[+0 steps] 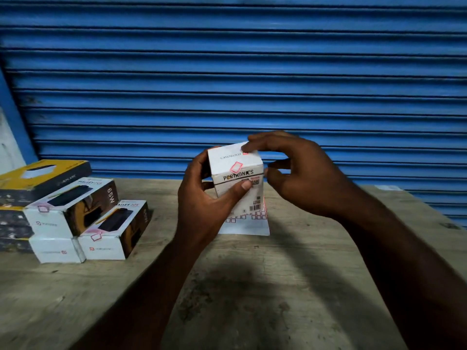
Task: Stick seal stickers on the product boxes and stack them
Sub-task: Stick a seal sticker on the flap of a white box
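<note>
You hold a white box (236, 178) upright above the desk (252, 286), just over the sticker sheet (249, 224) that lies flat on the wood. Your left hand (204, 198) wraps the box from the side, its grip pressed on it with the thumb across the printed front face. Your right hand (298, 173) rests its fingertips (249, 147) on the far top edge of the box, its grip half spread, the thumb just beside the right edge; you cannot tell whether the thumb touches. A red-outlined sticker (236, 167) sits over the near top edge of the box. At your left, other boxes (75, 218) stand stacked on the desk, well apart from the one in your hands. A blue shutter (240, 72) fills the background.
</note>
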Available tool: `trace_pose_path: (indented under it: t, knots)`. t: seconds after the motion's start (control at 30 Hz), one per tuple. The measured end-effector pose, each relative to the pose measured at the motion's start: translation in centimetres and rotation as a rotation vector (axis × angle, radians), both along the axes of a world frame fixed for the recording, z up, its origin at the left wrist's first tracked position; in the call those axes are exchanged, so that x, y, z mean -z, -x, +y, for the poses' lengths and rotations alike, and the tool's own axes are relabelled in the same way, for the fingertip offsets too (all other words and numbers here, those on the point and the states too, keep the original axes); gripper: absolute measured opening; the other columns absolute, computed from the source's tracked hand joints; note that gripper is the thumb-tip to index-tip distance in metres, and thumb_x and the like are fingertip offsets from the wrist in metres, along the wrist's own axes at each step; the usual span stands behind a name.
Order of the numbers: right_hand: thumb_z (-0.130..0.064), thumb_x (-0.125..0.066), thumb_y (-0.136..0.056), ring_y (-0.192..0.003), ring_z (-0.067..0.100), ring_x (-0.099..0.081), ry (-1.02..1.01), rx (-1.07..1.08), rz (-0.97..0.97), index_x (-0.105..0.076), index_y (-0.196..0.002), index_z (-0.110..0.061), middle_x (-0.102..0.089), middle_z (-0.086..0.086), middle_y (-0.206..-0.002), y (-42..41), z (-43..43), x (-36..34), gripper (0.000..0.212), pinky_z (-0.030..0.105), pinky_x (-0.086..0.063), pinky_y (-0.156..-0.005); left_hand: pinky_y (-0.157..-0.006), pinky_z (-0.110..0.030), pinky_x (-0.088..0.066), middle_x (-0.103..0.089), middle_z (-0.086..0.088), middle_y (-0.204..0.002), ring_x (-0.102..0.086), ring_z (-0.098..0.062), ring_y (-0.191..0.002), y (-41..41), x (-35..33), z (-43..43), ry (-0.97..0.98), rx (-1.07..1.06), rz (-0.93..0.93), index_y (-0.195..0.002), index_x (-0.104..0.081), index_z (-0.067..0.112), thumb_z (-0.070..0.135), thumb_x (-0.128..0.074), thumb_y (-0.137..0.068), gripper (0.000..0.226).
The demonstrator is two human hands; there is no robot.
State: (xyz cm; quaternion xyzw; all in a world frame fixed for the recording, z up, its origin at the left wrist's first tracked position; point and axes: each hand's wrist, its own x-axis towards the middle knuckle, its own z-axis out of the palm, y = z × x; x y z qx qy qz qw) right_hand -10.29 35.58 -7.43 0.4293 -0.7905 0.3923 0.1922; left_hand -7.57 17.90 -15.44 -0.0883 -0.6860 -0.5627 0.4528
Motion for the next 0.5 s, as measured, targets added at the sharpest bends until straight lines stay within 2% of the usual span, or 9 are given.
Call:
trace_pose_path:
  t: [0.1, 0.2, 0.27, 0.33, 0.5]
  knots:
    - [-0.009, -0.067, -0.082, -0.130, 0.000, -0.047, -0.054, -0.042, -0.017, -0.063, -0.125, -0.031, -0.051, -0.014, -0.141, -0.9, 0.1, -0.2, 0.049, 0.030, -0.051, -0.101, -0.086, -0.044, -0.056, -0.064, 0.001, -0.120, -0.065, -0.020, -0.109, -0.1, 0.0, -0.2, 0.079, -0.133, 0.085, -0.129, -0.053, 0.025, 0.048, -0.082, -0.069, 0.070]
    - [-0.019, -0.074, -0.082, -0.132, 0.000, -0.045, -0.045, -0.070, 0.015, -0.064, -0.123, -0.031, -0.048, -0.013, -0.143, -1.6, -0.1, -0.3, 0.044, 0.023, -0.049, -0.101, -0.084, -0.035, -0.056, -0.062, -0.004, -0.119, -0.063, -0.018, -0.109, -0.5, -0.3, -0.1, 0.135, -0.205, 0.146, -0.129, -0.051, 0.018, 0.050, -0.078, -0.072, 0.071]
    - [-0.018, -0.076, -0.082, -0.132, -0.001, -0.043, -0.035, -0.080, 0.031, -0.066, -0.120, -0.032, -0.047, -0.013, -0.143, -1.9, -0.2, -0.4, 0.041, 0.021, -0.048, -0.101, -0.084, -0.031, -0.055, -0.061, -0.007, -0.119, -0.063, -0.019, -0.108, -0.6, -0.4, 0.0, 0.151, -0.219, 0.165, -0.130, -0.052, 0.011, 0.048, -0.077, -0.074, 0.072]
    - [-0.017, -0.077, -0.082, -0.132, -0.001, -0.044, -0.028, -0.108, -0.002, -0.068, -0.116, -0.034, -0.047, -0.013, -0.143, -2.0, -0.2, -0.4, 0.038, 0.025, -0.048, -0.102, -0.084, -0.033, -0.055, -0.061, -0.008, -0.119, -0.063, -0.020, -0.108, -0.7, -0.4, -0.1, 0.153, -0.218, 0.168, -0.130, -0.052, 0.008, 0.047, -0.076, -0.074, 0.072]
    - [-0.011, -0.077, -0.081, -0.136, 0.001, -0.040, 0.005, -0.165, -0.080, -0.070, -0.106, -0.032, -0.047, -0.011, -0.142, -2.1, -0.6, -0.3, 0.033, 0.031, -0.049, -0.104, -0.084, -0.037, -0.056, -0.061, -0.004, -0.119, -0.063, -0.018, -0.108, -0.8, -0.4, -0.2, 0.145, -0.212, 0.173, -0.127, -0.050, 0.021, 0.047, -0.077, -0.074, 0.066]
